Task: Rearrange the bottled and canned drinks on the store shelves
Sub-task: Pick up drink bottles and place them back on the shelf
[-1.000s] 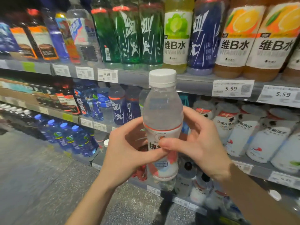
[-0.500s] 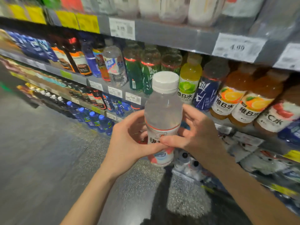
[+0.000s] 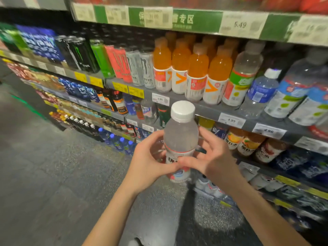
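Clear plastic, white-capped and wrapped low down in a red-and-white label, the small drink bottle (image 3: 180, 139) stands upright in mid-air in front of the grey store shelves (image 3: 209, 108), off any board, below the front edge of the shelf that carries the orange-drink bottles with white labels (image 3: 197, 75). Both hands carry it at the label band. The left hand (image 3: 150, 162) cups the near-left side, fingers curled around the back. The right hand (image 3: 212, 159) meets it from the right, thumb laid across the label front; its upper fingers (image 3: 204, 134) stand spread and only partly on the plastic.

Risks, as I judge them:
- The grip sits low while the liquid and cap sit high, so a quick lift could tip the bottle out over the thumbs.
- With the right fingers loose, a handover to one hand may let the smooth label slide.
- The shelf above looks tightly packed. Pushing in there without a gap could knock the front orange bottles or the tall drink cans (image 3: 136, 66) beside them off the front edge.
- I cannot tell which slot is meant, so misplacement among unlike drinks is possible.
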Available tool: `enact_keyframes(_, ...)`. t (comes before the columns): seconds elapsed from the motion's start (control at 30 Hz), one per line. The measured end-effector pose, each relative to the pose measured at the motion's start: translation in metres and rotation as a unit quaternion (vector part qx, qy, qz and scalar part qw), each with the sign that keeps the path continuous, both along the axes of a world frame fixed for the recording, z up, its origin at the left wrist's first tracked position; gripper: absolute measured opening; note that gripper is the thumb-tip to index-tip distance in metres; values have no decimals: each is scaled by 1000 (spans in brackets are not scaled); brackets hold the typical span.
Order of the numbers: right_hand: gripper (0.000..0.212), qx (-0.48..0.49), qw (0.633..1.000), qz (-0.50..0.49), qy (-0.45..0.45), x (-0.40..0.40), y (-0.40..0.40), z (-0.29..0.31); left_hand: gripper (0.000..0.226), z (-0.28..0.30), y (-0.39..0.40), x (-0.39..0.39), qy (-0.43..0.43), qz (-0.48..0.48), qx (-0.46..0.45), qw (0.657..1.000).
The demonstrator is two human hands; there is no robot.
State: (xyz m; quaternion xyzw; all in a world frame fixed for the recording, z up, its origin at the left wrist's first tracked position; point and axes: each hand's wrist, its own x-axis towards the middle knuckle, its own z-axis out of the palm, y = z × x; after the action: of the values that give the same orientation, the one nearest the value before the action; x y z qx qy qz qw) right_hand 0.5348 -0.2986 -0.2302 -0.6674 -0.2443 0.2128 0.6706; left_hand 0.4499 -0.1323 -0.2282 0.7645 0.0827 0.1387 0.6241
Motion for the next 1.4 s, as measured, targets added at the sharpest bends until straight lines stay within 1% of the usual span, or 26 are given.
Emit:
enact_keyframes(0.17,66,-14,998,-30,-60,-15,42,29,70,27,46,-4,-10,-27,4,1000)
enact_keyframes(0.27,69,-37,994,-63,-82,-21,75,38,69,37,80,-3,-20,-59,11,998)
enact_keyframes(0.43,78,-23,990,-116,-81,-37,127,42,68,41,142,1,-25,-109,15,994)
enact_keyframes(0.57,81,-25,985,-144,-87,-46,164,44,75,40,180,9,-9,-142,-17,990)
enact_keyframes(0.73,78,-11,980,-182,-86,-45,192,45,79,40,208,23,15,-165,-41,985)
enact_keyframes(0.9,77,-11,983,-170,-68,-26,201,33,80,32,223,43,24,-176,-21,984)
enact_keyframes(1.07,75,-8,985,-163,-61,-8,219,21,76,23,241,55,18,-166,5,986)
enact_keyframes(1.33,76,-57,982,-167,-59,5,265,0,75,2,285,70,41,-163,1,986)
enact_keyframes(1.37,76,-65,981,-173,-60,7,271,-4,72,-5,292,72,40,-167,4,985)
enact_keyframes(1.4,77,-71,980,-177,-57,8,278,-8,63,-9,298,74,41,-165,12,985)
